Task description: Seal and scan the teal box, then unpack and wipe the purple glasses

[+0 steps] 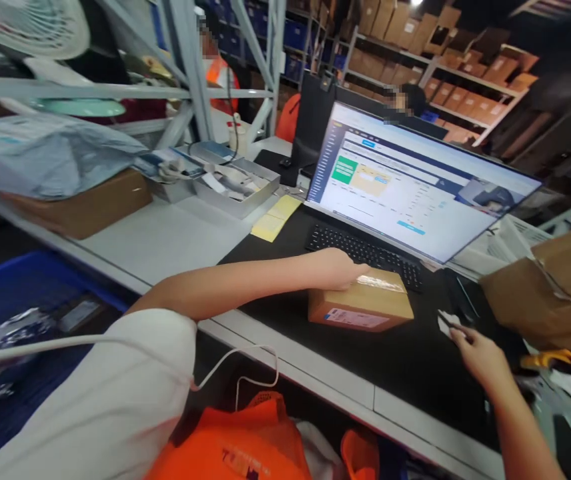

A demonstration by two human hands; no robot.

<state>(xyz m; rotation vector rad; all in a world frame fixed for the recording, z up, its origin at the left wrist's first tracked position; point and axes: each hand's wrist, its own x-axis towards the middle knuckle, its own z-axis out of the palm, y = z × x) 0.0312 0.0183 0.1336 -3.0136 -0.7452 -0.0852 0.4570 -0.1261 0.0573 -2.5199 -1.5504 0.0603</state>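
Observation:
A brown cardboard box (365, 303) with clear tape over its top and a printed label on its near side rests on the black desk mat. My left hand (338, 268) grips its far left top edge, with the fingers partly hidden behind it. To the right, my right hand (483, 360) is closed in a pinch over the mat. Between its fingertips is a small white piece, like paper or a label (446, 323), with something dark against it that I cannot make out. Behind the box lies a black keyboard (365, 250).
A monitor (395, 193) stands behind the keyboard. Yellow paper (276, 218) and an open tray of odds and ends (238, 200) lie left of it. Large cartons (525, 300) crowd the right side. A blue bin (25, 280) is below left. Two people are beyond the desk.

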